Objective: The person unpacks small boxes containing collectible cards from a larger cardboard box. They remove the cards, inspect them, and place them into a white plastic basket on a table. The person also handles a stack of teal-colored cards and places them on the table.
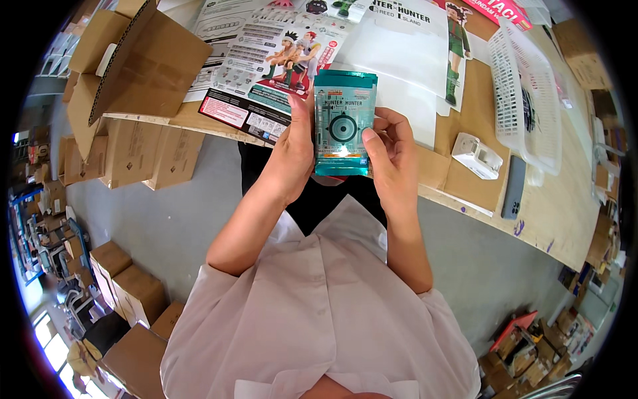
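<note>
A shiny teal foil packet [343, 126] with a dark round emblem is held upright before me, near the table's front edge. My left hand [292, 149] lies along its left side, thumb up and the other fingers hidden behind. My right hand [393, 149] grips the right side, its thumb on the front edge and its fingers curled behind. Light glints off the packet's lower part. Just beyond it, a printed poster sheet [279, 56] and a large white printed sheet [399, 60] lie on the table.
An open cardboard box [156, 66] stands at the table's left. On the right are a white plastic basket [525, 93], a white tape dispenser [476, 156] and a dark phone [513, 186]. More cartons [129, 156] sit below the table at left.
</note>
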### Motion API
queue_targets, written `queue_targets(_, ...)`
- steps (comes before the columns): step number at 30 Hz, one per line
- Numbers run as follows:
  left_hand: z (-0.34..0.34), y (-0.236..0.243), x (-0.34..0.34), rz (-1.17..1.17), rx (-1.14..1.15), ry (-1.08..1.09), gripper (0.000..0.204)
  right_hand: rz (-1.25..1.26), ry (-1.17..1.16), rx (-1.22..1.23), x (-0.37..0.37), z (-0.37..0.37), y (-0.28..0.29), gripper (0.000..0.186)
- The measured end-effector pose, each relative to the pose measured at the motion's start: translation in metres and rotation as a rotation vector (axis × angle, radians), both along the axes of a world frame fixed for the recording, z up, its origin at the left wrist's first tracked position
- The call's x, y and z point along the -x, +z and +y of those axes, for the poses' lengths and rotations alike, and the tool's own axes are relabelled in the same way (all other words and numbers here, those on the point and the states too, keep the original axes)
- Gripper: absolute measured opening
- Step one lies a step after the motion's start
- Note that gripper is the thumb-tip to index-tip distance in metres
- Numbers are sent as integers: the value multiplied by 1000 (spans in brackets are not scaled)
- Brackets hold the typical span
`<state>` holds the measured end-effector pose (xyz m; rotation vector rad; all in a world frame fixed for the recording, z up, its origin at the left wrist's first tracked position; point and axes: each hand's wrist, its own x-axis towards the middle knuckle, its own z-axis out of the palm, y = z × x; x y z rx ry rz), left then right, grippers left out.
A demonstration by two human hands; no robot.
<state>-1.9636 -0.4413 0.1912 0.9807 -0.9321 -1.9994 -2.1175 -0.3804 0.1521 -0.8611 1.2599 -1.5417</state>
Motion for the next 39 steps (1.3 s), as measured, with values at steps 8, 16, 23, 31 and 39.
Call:
queue_targets(8,-15,-7,22,-123,205,-85,48,126,-47,-48,19,-10,0,45)
queue_targets(16,-48,-13,79,-265,418,-79,35,611,-218,-139,60,-33,24,43)
queue_targets(23,-47,-43,103,-377,472,43,35,897,-346,-92,67,-41,2,39)
queue_targets(31,-33,-39,118,-367,526,104,40,943,-312,-166,75,-41,0,33)
queue_targets(39,-35,-49,98,-386,516,138,68,864,-203,-94,92,-27,22,48)
